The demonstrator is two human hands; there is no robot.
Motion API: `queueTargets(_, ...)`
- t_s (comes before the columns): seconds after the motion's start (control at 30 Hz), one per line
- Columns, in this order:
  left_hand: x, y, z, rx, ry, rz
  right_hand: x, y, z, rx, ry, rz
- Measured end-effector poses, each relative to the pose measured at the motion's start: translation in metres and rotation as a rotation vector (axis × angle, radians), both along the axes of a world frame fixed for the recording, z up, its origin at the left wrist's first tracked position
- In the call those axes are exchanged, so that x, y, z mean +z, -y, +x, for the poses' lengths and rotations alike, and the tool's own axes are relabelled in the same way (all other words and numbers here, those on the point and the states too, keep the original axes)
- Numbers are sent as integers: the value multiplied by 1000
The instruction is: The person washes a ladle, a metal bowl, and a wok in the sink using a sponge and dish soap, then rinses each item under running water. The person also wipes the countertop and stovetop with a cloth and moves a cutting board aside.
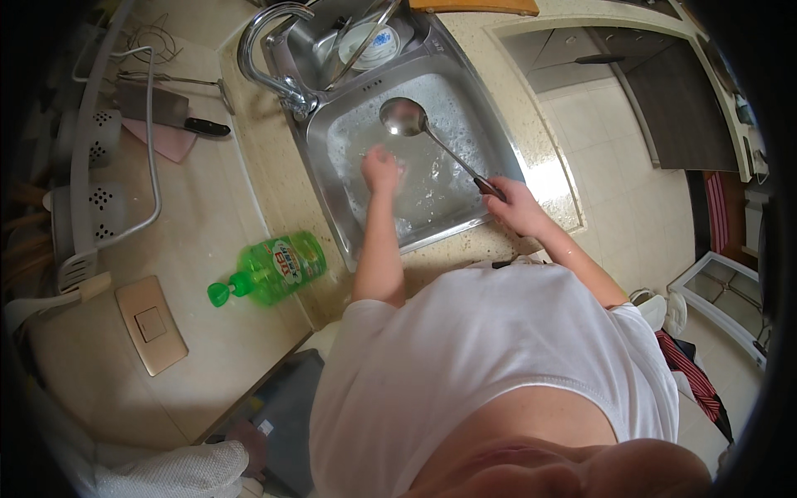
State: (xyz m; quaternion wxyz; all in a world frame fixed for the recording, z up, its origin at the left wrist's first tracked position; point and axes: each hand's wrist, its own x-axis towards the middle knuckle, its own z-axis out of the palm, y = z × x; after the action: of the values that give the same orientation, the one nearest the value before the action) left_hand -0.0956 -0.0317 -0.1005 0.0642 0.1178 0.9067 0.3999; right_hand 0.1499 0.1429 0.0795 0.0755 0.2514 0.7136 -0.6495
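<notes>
My right hand (515, 206) grips the dark handle of a stainless-steel ladle (403, 117). The ladle's round bowl is held over the sink basin (514, 168), towards its far side. Cloudy, foamy water (429, 180) covers the basin floor. At the basin's left, my left hand (380, 171) is bent at the wrist and partly in the water, just nearer to me than the ladle bowl. Its fingertips are blurred by the water, so whether they hold anything cannot be seen.
A chrome faucet (292, 93) arches over the smaller far basin, where bowls (370, 46) are stacked. Left of the sink are a green dish-soap pump bottle (283, 264), a cleaver (155, 109) and a metal rack rail (152, 143). A wooden board (476, 6) lies beyond the sink.
</notes>
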Motion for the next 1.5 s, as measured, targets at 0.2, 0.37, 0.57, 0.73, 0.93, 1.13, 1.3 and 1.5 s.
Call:
queueTargets(0.2,90,-32,5,65,576,989,10,-8,2,-17,105,-635)
queueTargets(0.37,74,-32,-1,-25,187,640,17,-6,2,-43,123,-788)
queueTargets(0.57,58,-41,-6,80,142,558,20,-7,-1,-90,160,-788)
queueTargets(0.73,86,-56,-3,81,404,421,20,1,-2,-47,106,-300)
queueTargets(0.93,29,-44,-2,-76,524,370,10,1,-19,-159,-176,320)
queueTargets(1.13,-16,-27,12,-279,351,-91,4,-28,-74,-288,-152,487)
queueTargets(1.3,-25,-24,12,-315,318,-101,-34,-56,-155,-381,-220,558)
queueTargets(1.5,-12,-29,18,-319,318,-84,-39,-91,-246,-327,-29,16)
